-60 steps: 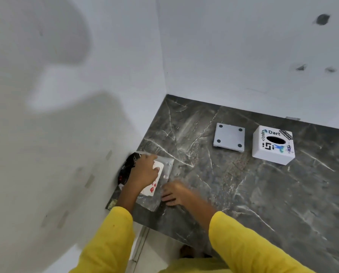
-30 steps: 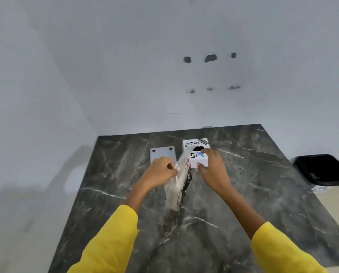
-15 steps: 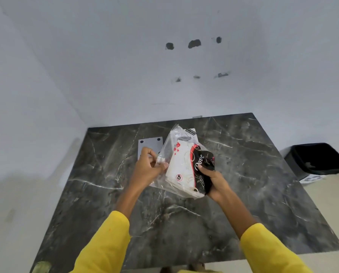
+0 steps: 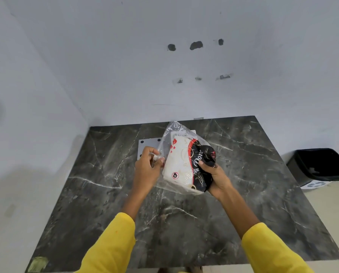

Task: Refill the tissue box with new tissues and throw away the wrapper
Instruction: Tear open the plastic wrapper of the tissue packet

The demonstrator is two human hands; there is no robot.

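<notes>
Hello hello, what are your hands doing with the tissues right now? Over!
Left hand pinching the clear wrapper. Right hand gripping the tissue pack, held above the table. Bin open on the right. Nothing in the way.

So your two hands are up over the middle of the table [image 4: 105, 194], holding the tissue pack [image 4: 186, 166] between them. Your left hand [image 4: 146, 170] pinches the wrapper's loose edge on the pack's left side, and your right hand [image 4: 217, 178] grips its lower right end. Just beyond your left fingertips [image 4: 154, 151] the flat plate [image 4: 148, 143] lies on the table, partly behind the pack (whatever sits past that is hidden). Off to the right of your right hand, well apart, the bin [image 4: 320, 164] stands on the floor beside the table.
</notes>
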